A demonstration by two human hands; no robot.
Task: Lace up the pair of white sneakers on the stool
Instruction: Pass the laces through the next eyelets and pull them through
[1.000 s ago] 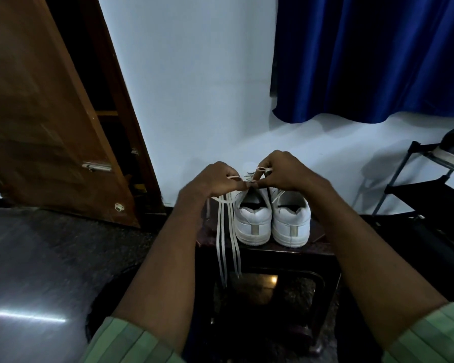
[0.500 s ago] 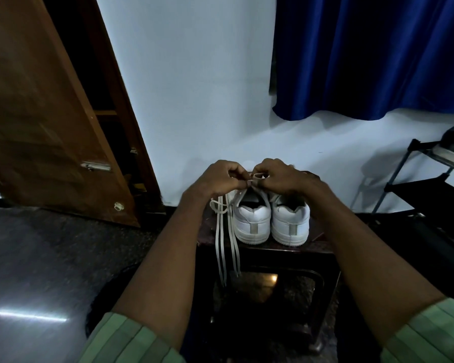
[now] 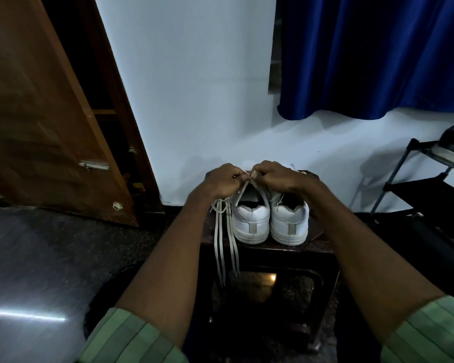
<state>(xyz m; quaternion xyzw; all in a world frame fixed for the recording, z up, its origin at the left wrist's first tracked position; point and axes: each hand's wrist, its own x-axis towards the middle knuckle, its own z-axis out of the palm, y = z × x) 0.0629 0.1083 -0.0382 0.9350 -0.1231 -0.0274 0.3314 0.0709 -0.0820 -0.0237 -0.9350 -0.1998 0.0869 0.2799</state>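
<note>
Both hands are up at the far end of the left sneaker (image 3: 250, 221), which sits heel toward me on the dark stool (image 3: 286, 248), touching the right sneaker (image 3: 290, 222) beside it. Left hand (image 3: 222, 180) has its grip curled tight around lace near the tongue; right hand (image 3: 275, 176) likewise pinches a short bit of lace, knuckles of the two almost meeting. Exactly which eyelet I'm working is hidden behind the fingers. Risk one: the loose laces (image 3: 226, 239) trail from under my left hand down over the near-left edge of the stool and hang free; a hard tug could drag that slack through unevenly, or whip an end back out of an eyelet. Risk two: the shoes stand close to the stool's near edge, and pulling toward me could slide the left one off; nothing pins it but my own pull. Risk three: light is poor, so I could easily skip or cross a hole wrongly. Look of the pair: white, low-cut, padded collars, a pale tab down each heel, thick pale soles, somewhat grey in this dimness. Laces are flat and off-white. The right sneaker shows a strand lying across its opening; I can't tell how far it is laced. Judging by the slack, the left is unfinished.
</note>
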